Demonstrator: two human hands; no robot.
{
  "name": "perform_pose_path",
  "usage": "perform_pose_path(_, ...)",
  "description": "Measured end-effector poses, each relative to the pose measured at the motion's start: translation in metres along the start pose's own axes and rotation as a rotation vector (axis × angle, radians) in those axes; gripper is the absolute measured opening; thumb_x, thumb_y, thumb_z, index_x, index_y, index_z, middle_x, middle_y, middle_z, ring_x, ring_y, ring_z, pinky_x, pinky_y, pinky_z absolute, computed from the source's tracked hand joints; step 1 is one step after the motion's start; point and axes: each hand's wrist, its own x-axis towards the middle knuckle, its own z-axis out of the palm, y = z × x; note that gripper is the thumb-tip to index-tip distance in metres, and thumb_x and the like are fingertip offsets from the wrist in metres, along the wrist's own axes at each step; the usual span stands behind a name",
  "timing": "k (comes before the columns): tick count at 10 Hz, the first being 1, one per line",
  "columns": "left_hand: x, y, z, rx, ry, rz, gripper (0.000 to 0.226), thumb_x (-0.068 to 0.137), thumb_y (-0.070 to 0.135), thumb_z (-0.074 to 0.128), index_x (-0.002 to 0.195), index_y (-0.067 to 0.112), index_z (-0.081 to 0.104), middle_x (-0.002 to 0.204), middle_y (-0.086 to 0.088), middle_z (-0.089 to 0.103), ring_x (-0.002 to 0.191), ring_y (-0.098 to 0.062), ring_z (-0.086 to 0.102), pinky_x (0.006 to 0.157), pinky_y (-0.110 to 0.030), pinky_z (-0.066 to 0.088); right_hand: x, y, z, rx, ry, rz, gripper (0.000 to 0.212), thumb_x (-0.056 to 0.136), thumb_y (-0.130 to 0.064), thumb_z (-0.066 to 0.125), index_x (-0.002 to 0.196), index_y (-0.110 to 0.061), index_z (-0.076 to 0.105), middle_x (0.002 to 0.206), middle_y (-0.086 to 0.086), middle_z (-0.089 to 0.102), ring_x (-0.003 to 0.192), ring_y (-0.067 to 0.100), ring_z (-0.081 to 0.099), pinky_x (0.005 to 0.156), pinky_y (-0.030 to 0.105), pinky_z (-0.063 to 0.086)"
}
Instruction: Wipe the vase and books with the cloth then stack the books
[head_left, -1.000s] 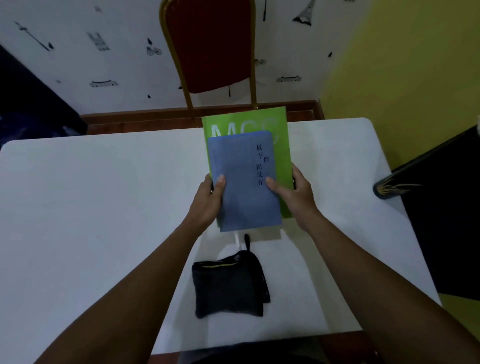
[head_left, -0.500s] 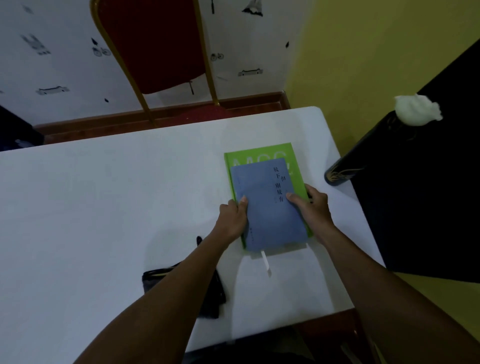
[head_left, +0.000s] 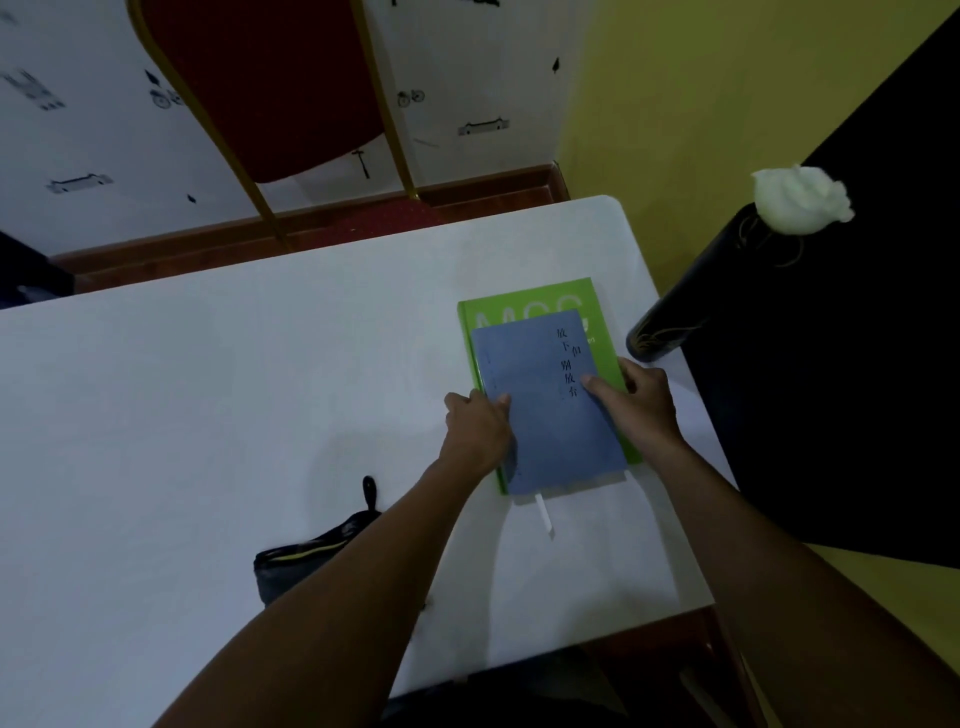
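A blue book (head_left: 545, 410) lies on top of a larger green book (head_left: 524, 299), and the stack rests on the white table (head_left: 182, 415) near its right end. My left hand (head_left: 478, 431) grips the stack's left edge, thumb on the blue cover. My right hand (head_left: 641, 405) holds the right edge, thumb pressed on the blue cover. A tall black vase (head_left: 691, 301) with a white flower (head_left: 800, 200) stands at the table's right edge, just beyond my right hand. The dark folded cloth (head_left: 301, 561) lies near the front edge, partly hidden by my left forearm.
A red chair with a gold frame (head_left: 270, 88) stands behind the table. A black surface (head_left: 841, 395) sits right of the table against a yellow wall. A white ribbon bookmark (head_left: 544, 517) trails from the blue book.
Both hands carried the two stacked books to the right and lowered them onto the table beside the vase. The view swung right, so the cloth now sits at lower left.
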Motion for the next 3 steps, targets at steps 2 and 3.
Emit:
perform_pose_path(2,-0.001,-0.001,-0.011,0.133,-0.023,0.086,0.051,0.109,0.039,0.033,0.129,-0.003,0.053,0.132,-0.026,0.044,0.122,-0.041,0.052,0.108,-0.049,0.044,0.002,0.002,-0.005,-0.17,0.038,-0.03,0.055,0.083,-0.064,0.064,0.125,-0.028,0.066,0.139,0.009,0.056,0.131,0.035,0.051,0.116,0.052,0.037)
perform_pose_path(3,-0.004,-0.01,-0.022,0.139,0.011,0.12,0.045,0.11,0.031,0.029,0.121,-0.006,0.052,0.123,-0.032,0.054,0.116,-0.046,0.054,0.101,-0.052,0.046,-0.01,-0.003,0.005,-0.293,0.218,-0.169,0.064,0.092,-0.054,0.062,0.145,-0.021,0.053,0.145,0.011,0.05,0.139,0.034,0.04,0.12,0.049,0.025)
